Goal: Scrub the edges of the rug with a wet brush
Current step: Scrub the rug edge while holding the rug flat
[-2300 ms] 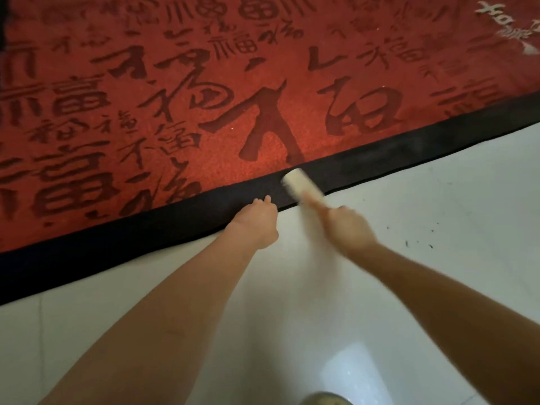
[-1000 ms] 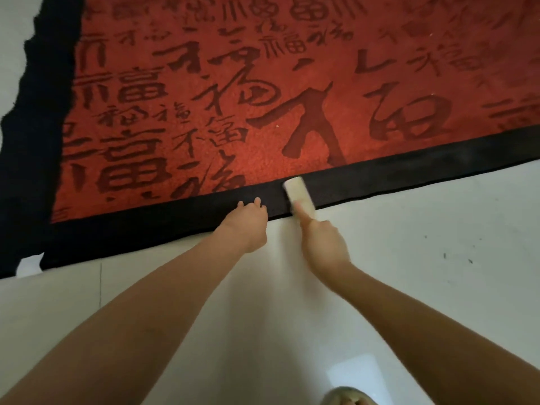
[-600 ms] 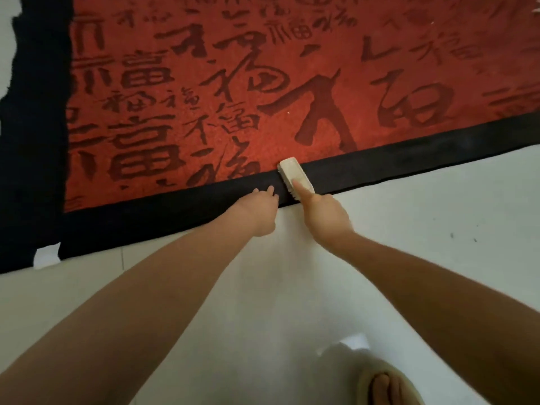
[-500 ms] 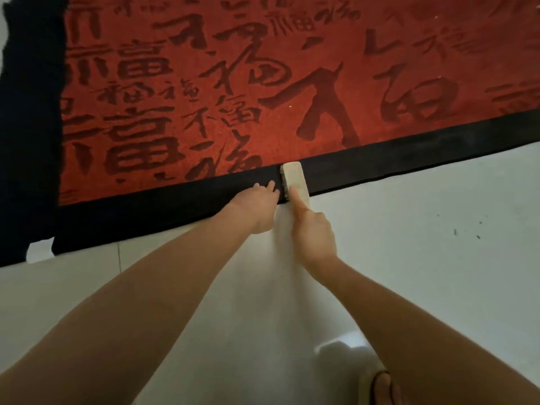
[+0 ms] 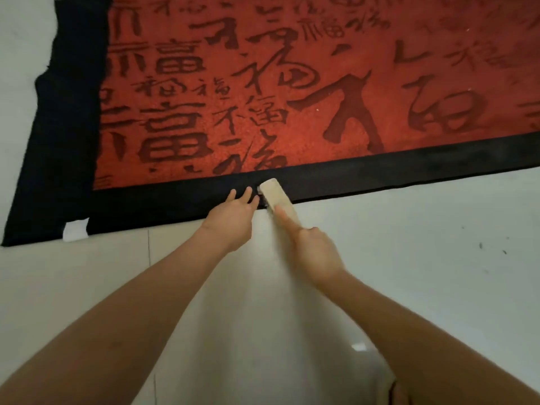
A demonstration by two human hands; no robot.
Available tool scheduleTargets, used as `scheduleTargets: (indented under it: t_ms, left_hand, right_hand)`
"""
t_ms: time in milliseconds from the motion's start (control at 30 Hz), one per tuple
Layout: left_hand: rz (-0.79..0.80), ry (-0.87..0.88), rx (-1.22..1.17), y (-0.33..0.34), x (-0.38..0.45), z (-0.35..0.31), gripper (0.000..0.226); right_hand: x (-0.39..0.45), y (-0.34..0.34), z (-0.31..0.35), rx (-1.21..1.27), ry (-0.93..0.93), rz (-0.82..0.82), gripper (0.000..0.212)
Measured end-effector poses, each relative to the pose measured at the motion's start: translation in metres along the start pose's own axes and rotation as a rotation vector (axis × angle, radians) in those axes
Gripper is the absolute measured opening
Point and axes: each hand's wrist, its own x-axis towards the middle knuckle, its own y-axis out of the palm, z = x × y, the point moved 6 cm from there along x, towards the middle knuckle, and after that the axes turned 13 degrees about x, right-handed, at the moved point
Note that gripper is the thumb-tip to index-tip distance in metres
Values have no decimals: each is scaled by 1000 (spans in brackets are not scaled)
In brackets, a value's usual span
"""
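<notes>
A red rug (image 5: 292, 92) with dark characters and a black border (image 5: 380, 173) lies on the white floor. A pale scrubbing brush (image 5: 274, 194) sits on the near black border. My right hand (image 5: 312, 247) grips the brush from behind, with the index finger stretched along its back. My left hand (image 5: 233, 217) lies just left of the brush, its fingertips pressing on the border.
White tiled floor (image 5: 409, 258) fills the near half, with a few dark specks at the right. The rug's left black border (image 5: 67, 127) runs up the left side, and a white patch (image 5: 76, 229) shows at a notch near its corner.
The view has shifted, so more of the rug's left border shows. The brush and both hands have kept working at the same stretch of the near border, the brush sliding slightly back and forth.
</notes>
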Motion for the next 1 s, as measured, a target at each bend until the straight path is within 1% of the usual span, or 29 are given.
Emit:
scheduleTargets:
  t_ms: [33, 67, 100, 133, 167, 200, 267, 300, 333, 367, 400, 467, 500, 533, 567, 600, 633, 667, 700, 733, 767, 800, 833, 867, 900, 933, 967, 1000]
  left_hand:
    - [5, -39, 4, 6, -2, 10, 68]
    - [8, -79, 14, 11, -4, 20, 68]
    - [12, -115, 21, 16, -7, 29, 68]
    - [22, -136, 24, 21, -12, 36, 68]
    - [31, -141, 27, 23, -15, 38, 68]
    - [38, -145, 28, 24, -18, 39, 66]
    - [35, -154, 10, 21, -23, 43, 63]
    - [33, -148, 5, 20, -23, 46, 62]
    - [35, -141, 6, 20, -24, 50, 61]
    - [45, -129, 9, 21, -25, 51, 60]
    - [63, -116, 17, 22, -26, 53, 60]
    - [98, -116, 34, 22, -31, 51, 59]
    - [101, -122, 42, 20, -32, 50, 57]
    - [98, -126, 46, 16, -32, 48, 54]
    - [87, -131, 44, 11, -31, 45, 48]
    - [71, -137, 43, 5, -32, 42, 39]
    - [48, -142, 49, -1, -32, 39, 31]
    - [27, -137, 54, -6, -32, 37, 24]
    - [14, -129, 59, -9, -33, 34, 20]
    - [5, -126, 62, -11, -33, 34, 16]
    - [10, -125, 57, -11, -33, 35, 11]
    - [18, -126, 46, -12, -33, 36, 11]
    - [26, -129, 34, -12, -33, 37, 17]
    - [32, -127, 31, -13, -33, 38, 22]
    - [39, -120, 39, -14, -33, 39, 24]
    - [38, -110, 46, -15, -35, 36, 25]
    - [37, -109, 53, -16, -35, 34, 26]
    - [33, -111, 59, -17, -36, 34, 26]
  right_hand:
    - [10, -16, -15, -49, 35, -28, 84]
    - [15, -35, -30, -46, 118, -89, 82]
    - [18, -45, -35, 18, 189, -177, 80]
    - [16, -41, -27, 104, 226, -241, 79]
    - [14, -28, -9, 190, 217, -262, 80]
    - [9, -11, 16, 244, 192, -223, 83]
    - [2, 26, 53, 211, 58, -49, 83]
    - [4, 32, 57, 134, -47, 5, 81]
    - [10, 24, 51, 34, -85, 34, 78]
    - [22, 7, 32, -45, -69, 15, 73]
    - [31, -17, 9, -58, 11, -55, 69]
    - [30, -55, -32, 91, 236, -288, 68]
    - [23, -54, -38, 169, 288, -366, 70]
    - [15, -42, -29, 209, 288, -377, 72]
    - [7, -24, -14, 219, 252, -320, 74]
    - [1, -4, 4, 202, 199, -219, 75]
    - [-3, 15, 18, 136, 114, -100, 77]
    - [-6, 25, 25, 53, 13, -13, 80]
    - [-2, 22, 22, -20, -51, 31, 82]
    - [8, 8, 10, -90, -69, 34, 79]
    - [19, -11, -8, -111, -27, -14, 74]
    - [26, -33, -27, -67, 68, -107, 68]
    - [29, -50, -40, 35, 168, -223, 66]
    - [28, -55, -44, 142, 237, -321, 68]
    - [25, -47, -36, 215, 266, -362, 71]
    - [19, -34, -18, 272, 256, -350, 75]
    - [13, -17, 3, 299, 213, -297, 79]
    - [7, 1, 21, 283, 144, -208, 82]
